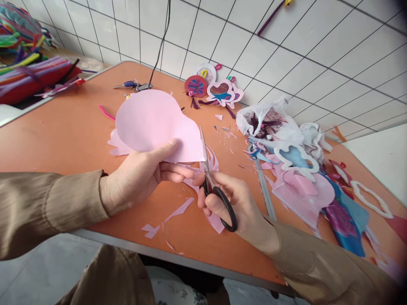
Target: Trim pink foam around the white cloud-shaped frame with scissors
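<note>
My left hand [143,176] is closed on the lower edge of a pink paper shape [155,123], holding it up above the orange table [63,135]. My right hand [233,203] grips black-handled scissors [213,182], fingers through the loops. The blades point up and meet the right edge of the pink paper. Pink offcuts [178,212] lie on the table under both hands.
Finished paper ornaments [219,91] lie at the back by the tiled wall. A plastic bag [270,123], a metal ruler [263,186] and a heap of pink and blue cut pieces [318,195] fill the right side. Coloured pipe cleaners [28,72] are piled at far left; pliers [132,84] lie behind.
</note>
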Available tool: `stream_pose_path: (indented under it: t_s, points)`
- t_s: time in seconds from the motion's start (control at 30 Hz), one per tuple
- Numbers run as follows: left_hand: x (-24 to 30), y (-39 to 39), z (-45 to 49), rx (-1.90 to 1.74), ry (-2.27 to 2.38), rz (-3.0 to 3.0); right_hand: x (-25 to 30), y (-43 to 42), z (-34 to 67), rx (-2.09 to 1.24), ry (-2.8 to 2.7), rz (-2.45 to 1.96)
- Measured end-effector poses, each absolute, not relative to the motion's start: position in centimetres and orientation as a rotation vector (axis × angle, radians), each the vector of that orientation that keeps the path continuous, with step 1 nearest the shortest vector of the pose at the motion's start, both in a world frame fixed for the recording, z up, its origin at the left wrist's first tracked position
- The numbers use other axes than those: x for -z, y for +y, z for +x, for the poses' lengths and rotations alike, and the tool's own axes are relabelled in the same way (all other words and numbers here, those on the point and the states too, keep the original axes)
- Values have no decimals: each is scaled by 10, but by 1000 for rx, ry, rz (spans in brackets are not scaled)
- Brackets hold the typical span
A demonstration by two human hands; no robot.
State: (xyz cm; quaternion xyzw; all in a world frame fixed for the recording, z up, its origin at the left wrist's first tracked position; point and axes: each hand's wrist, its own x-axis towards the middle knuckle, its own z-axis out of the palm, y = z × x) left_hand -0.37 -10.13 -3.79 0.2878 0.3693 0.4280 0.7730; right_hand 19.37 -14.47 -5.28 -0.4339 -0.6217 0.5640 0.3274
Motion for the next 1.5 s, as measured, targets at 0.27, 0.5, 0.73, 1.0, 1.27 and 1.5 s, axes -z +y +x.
stream_pose_path:
  t_s: [0.27, 0.5, 0.73, 1.0, 1.27, 1.5]
  points:
    - [39, -103, -4, -941, 803, 629, 54, -146, 191, -1453, -1627, -1123]
    - [40, -104, 0, -960, 780, 579, 52, -147, 187, -1444, -1590, -1145]
    - [34, -111, 6, -1012, 746, 531, 53, -147, 186, -1460, -1535, -1122]
    - [33, -117, 10, -980, 799, 517, 53, -149, 187, -1439, -1542, -1058]
    - [35, -118, 10, -1006, 767, 514, 53, -150, 188, -1424, -1549, -1066]
    - [34, -119, 9, -999, 772, 504, 55, -151, 188, -1412, -1544, -1070]
